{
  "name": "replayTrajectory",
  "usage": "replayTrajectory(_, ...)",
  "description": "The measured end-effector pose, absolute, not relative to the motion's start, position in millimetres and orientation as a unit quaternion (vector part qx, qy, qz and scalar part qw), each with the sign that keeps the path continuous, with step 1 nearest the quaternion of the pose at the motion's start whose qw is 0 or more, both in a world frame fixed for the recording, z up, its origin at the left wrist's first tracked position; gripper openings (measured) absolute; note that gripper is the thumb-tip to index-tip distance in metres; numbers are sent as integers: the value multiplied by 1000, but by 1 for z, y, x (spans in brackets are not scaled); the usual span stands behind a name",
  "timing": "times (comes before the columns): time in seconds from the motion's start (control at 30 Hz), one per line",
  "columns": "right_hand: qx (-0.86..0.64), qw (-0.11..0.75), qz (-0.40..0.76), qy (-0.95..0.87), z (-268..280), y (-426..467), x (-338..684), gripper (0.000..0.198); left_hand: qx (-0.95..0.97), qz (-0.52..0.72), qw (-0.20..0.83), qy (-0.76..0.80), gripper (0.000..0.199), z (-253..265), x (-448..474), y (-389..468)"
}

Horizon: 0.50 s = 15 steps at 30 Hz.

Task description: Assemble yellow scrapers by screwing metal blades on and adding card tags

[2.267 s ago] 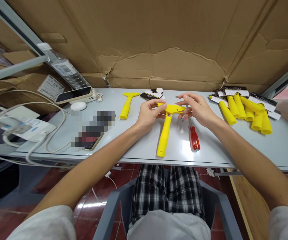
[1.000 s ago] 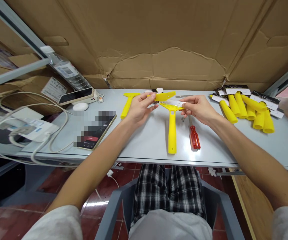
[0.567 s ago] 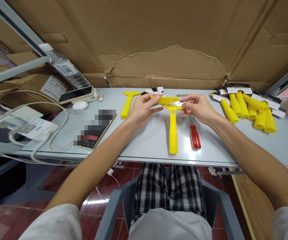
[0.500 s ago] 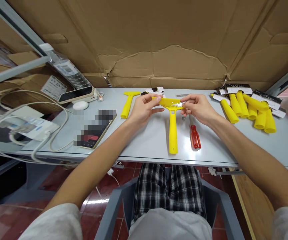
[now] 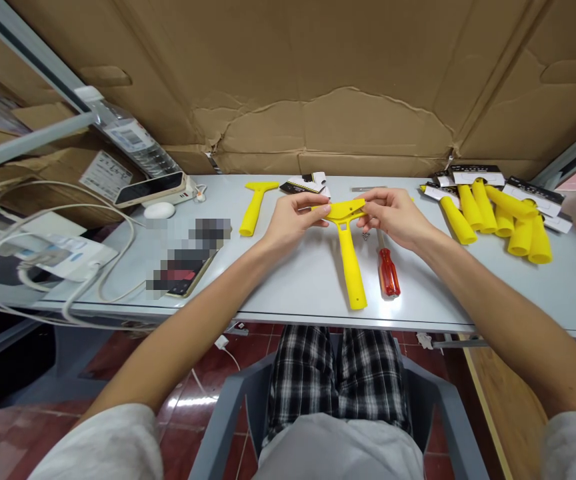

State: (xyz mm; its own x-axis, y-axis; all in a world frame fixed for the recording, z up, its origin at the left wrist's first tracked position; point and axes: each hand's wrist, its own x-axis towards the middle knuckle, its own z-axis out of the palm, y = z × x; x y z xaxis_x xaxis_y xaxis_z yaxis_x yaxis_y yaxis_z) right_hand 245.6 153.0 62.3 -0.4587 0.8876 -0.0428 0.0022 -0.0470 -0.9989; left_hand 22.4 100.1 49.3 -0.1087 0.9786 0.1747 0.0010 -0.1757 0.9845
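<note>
Capped bottle (image 5: 131, 137) at the side, contents unclear; left hand (image 5: 291, 223) and right hand (image 5: 395, 217), nearly closed, pinch the scraper (image 5: 351, 263) from either side, over the pale desk (image 5: 293, 287), red floor (image 5: 183, 423) below!

You're facing cardboard (image 5: 288, 80) at twelve o'clock; a clear bottle (image 5: 133, 137) is standing toward your eleven, a phone (image 5: 195, 270) is lying toward your ten, and a grey chair (image 5: 219, 415) is showing at six.
</note>
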Motion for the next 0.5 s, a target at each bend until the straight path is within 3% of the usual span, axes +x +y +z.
replayTrajectory(0.5,-385,293,675,-557,74,153,253,28,561,511,446,474,34,43,17,104)
